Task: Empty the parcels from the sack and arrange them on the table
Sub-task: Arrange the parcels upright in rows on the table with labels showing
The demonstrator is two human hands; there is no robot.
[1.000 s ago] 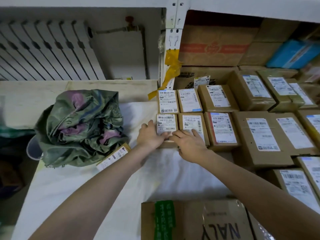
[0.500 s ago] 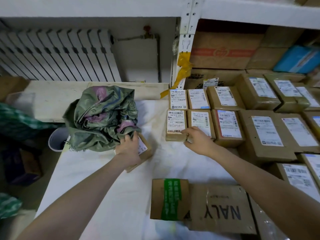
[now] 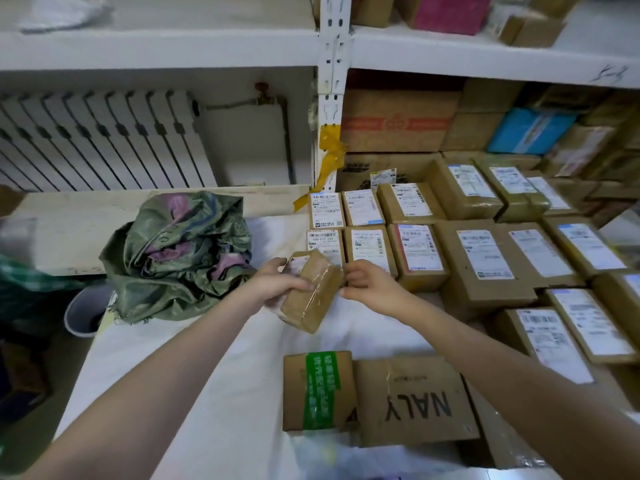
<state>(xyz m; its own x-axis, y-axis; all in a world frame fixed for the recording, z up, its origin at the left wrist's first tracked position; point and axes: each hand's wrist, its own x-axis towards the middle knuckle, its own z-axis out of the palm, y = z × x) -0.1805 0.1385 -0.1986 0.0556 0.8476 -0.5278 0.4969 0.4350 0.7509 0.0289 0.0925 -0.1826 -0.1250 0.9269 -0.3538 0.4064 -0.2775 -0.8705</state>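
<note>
The left hand (image 3: 277, 285) grips a small brown parcel (image 3: 313, 294) wrapped in clear tape, fingers curled round its left side and holding it tilted above the worktop (image 3: 207, 375), which has a white cover. The right hand (image 3: 369, 285) meets the same parcel at its right edge, thumb and curled fingers pinching it there. A white label shows on the parcel's far end.

The green sack (image 3: 176, 254) lies crumpled on the far left part of the worktop, well left of the hands. Just beyond the held parcel, labelled parcels (image 3: 419, 251) sit in tidy rows, labels up, stretching away to the right. Near the person lie a box with green tape (image 3: 317, 389) and, touching it on the right, a flat carton (image 3: 415, 400) printed with dark letters. A white radiator (image 3: 97, 140) stands on the far wall under a shelf (image 3: 159, 46).
</note>
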